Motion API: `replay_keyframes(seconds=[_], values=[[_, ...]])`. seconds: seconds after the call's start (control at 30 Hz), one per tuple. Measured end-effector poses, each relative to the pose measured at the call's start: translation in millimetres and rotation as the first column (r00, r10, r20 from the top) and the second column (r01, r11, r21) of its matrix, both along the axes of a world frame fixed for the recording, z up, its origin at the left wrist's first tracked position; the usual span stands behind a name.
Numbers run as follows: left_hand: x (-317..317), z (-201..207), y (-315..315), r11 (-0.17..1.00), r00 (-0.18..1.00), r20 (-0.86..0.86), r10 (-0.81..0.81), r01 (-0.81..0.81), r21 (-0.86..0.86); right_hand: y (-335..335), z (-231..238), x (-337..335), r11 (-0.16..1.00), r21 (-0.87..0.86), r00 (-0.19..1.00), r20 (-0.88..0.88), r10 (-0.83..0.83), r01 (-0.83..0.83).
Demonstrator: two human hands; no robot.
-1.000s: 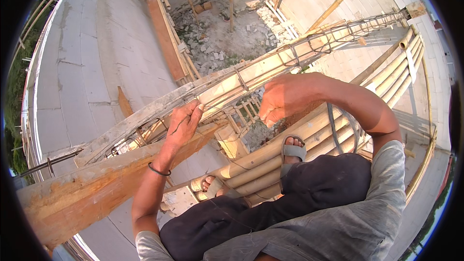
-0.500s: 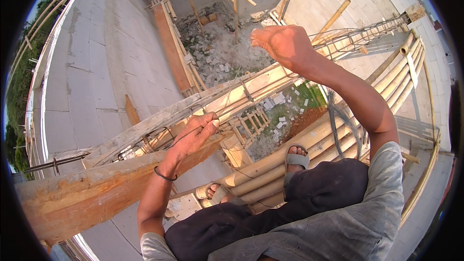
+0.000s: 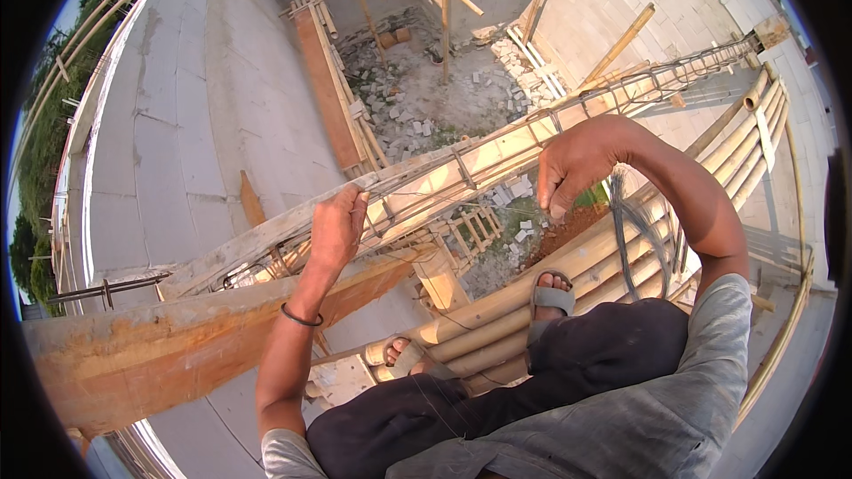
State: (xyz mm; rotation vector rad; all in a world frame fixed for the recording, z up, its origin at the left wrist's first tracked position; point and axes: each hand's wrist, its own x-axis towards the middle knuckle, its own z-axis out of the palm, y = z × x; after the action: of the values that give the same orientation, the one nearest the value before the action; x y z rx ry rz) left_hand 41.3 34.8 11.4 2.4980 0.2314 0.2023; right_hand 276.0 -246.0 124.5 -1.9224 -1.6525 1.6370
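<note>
Pinching near steel cage [image 3: 464, 169]: left hand [image 3: 338, 226], contents indistinct. Right hand [image 3: 579, 167]: curled near wire bundle [image 3: 619, 208]; cannot tell grip.

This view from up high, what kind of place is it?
Probably a building site: there's a bare block wall, a long row of metal bars and bamboo poles laid side by side.
</note>
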Motion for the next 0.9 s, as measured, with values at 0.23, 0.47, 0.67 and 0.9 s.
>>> replay_keyframes(seconds=[0.23, 0.47, 0.67, 0.9], values=[[-10, -5, -36, 0.908, 0.909, -0.034, -0.416, 0.417, 0.041, 8, -5, 35, 0.653, 0.723, 0.468, 0.508, -0.724, 0.225], [-2, -16, -3, 0.971, 0.990, -0.065, -0.128, 0.139, 0.196, -12, -14, 37, 0.989, -0.129, 0.890, 0.457, -0.002, 0.068], [-9, -19, -11, 0.980, 0.981, -0.083, -0.175, 0.182, 0.086, -17, 32, 51, 0.739, 0.595, 0.900, 0.062, -0.432, 0.314], [-2, 13, -16, 0.917, 0.915, -0.098, -0.392, 0.379, -0.125, -19, -4, 65, 0.798, 0.601, 0.135, 0.789, -0.600, 0.036]])
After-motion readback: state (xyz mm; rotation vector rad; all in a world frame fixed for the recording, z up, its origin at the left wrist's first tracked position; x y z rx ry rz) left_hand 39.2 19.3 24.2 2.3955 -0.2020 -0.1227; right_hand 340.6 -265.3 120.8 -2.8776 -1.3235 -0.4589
